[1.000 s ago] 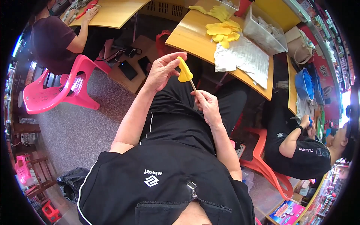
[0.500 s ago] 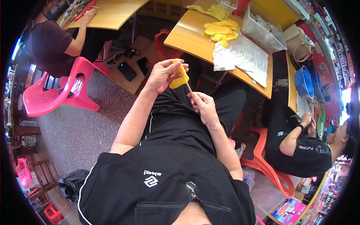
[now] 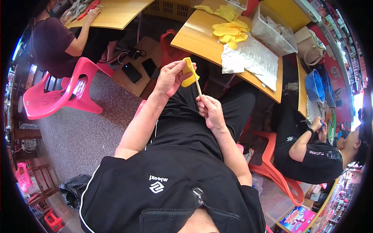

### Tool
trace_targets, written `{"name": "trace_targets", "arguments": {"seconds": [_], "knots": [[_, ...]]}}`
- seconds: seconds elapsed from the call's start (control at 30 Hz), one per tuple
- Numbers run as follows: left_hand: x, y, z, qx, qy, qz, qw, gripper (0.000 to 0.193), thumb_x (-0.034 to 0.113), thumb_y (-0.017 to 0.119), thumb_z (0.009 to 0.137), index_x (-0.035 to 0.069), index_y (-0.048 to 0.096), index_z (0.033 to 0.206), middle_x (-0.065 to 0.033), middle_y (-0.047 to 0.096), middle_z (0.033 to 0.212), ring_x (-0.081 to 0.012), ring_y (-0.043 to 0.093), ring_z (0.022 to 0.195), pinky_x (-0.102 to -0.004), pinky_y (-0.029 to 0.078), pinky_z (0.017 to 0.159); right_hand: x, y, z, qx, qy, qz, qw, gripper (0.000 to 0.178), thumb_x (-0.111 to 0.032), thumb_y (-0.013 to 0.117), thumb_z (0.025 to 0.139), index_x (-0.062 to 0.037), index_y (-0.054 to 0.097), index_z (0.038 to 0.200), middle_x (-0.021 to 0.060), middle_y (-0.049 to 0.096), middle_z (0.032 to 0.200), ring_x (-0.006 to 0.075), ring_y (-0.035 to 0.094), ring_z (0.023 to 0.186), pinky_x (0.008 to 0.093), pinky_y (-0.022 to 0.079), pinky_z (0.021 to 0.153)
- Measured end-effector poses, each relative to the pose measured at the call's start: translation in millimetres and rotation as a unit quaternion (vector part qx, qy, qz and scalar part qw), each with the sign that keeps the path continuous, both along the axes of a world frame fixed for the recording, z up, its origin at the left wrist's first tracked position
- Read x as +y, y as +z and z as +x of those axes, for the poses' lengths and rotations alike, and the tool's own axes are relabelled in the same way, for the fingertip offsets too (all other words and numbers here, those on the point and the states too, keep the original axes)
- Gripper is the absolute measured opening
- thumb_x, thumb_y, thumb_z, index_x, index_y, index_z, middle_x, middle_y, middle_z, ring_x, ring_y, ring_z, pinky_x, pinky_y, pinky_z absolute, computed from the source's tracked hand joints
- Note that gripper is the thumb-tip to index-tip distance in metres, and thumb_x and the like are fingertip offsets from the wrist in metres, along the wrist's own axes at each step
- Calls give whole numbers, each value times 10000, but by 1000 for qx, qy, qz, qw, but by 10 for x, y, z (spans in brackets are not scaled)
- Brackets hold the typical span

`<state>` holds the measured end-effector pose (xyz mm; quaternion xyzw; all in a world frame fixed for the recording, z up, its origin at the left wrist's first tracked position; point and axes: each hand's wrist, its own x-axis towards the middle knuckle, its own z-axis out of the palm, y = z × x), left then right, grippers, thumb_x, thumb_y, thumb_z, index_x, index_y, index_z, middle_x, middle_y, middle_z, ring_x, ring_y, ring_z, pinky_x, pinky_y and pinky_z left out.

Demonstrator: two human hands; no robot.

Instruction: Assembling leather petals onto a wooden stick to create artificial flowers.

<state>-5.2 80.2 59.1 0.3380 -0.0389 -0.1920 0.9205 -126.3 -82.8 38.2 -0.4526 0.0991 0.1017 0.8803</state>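
Note:
My left hand [image 3: 169, 79] pinches a small yellow fabric piece [image 3: 190, 80] above my lap, its fingers closed on the upper part. A thin, light-coloured stick [image 3: 199, 87] runs from the yellow piece down to my right hand [image 3: 211, 112], whose fingers are closed round its lower end. The stick's upper end is hidden by the fabric, and I cannot tell whether it is inside or against it. More yellow pieces of the same kind [image 3: 232, 31] lie in a pile on the wooden table [image 3: 194, 33] ahead of me, beside a white cloth [image 3: 254, 62].
A clear plastic bin [image 3: 268, 35] of whitish items stands at the table's far right. Phones [image 3: 132, 72] lie on cardboard to the left. People sit on both sides, by a pink chair [image 3: 74, 89] and an orange chair [image 3: 268, 163]. Blue baskets [image 3: 314, 85] stand far right.
Both hands have shifted slightly right, my left one also a little upward. The yellow piece has turned and stands more upright, with more of the stick showing along it.

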Motion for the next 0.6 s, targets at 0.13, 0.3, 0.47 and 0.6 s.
{"name": "trace_targets", "arguments": {"seconds": [0.13, 0.3, 0.47, 0.6], "knots": [[33, 57, 9, -14, -21, 31, 999, 254, 173, 596, 903, -28, 625, 1057, -169, 662, 999, -219, 663, 908, -300, 576, 767, -69, 54, 23, 13, 23, -32, 999, 213, -204, 547, 942, -13, 643, 947, -71, 480, 665, -8, 333, 496, 146, 239, 428], [11, 39, -7, -19, -33, 104, 994, 253, 176, 627, 884, -34, 639, 1026, -156, 669, 966, -214, 668, 873, -311, 570, 771, -61, 51, 1, 4, 10, -83, 996, 217, -209, 547, 943, -19, 650, 955, -74, 487, 675, -13, 327, 497, 135, 228, 431], [-18, 8, -22, -9, -27, 105, 994, 246, 173, 628, 884, -34, 643, 1016, -152, 670, 960, -212, 668, 875, -308, 570, 774, 11, -12, -8, -68, -78, -275, 956, 206, -175, 555, 938, 3, 657, 954, -39, 531, 693, 24, 411, 532, 165, 312, 480], [-7, 24, -15, -6, -16, 86, 996, 247, 176, 626, 885, -30, 640, 1020, -151, 669, 963, -211, 665, 891, -307, 569, 776, 52, 155, 8, -172, -143, -506, 833, 185, -140, 567, 926, 15, 665, 957, 8, 560, 703, 55, 483, 601, 203, 380, 548]]}}
